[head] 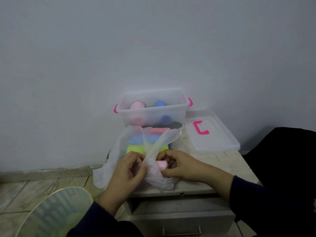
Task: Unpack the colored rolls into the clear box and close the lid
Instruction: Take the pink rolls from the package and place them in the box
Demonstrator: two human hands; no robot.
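Fingers of the left hand pinch the thin white plastic bag at its gathered middle, while the right hand curls around a pale pink roll at the bag's mouth, thumb below and fingertips above. More colored rolls sit inside the bag beyond the hands: a yellow-green roll, a light blue roll and a coral-pink one at the far end, all veiled by the translucent film.

Directly behind the bag stands the clear box, open, with bright pink latches on both ends. Two pink and two blue rolls already stand inside it, seen hazily through the wall. The bag's raised flaps cover the lower front of the box.

To the right of the box lies the clear lid, flat on the surface, pink handle facing up, its near corner jutting past the edge.

The surface is the top of a small grey cabinet with a drawer below. Left of it, on the tiled floor, sits a round, ribbed, gold-rimmed object. A dark cloth mass fills the right side, and a plain pale wall rises behind.
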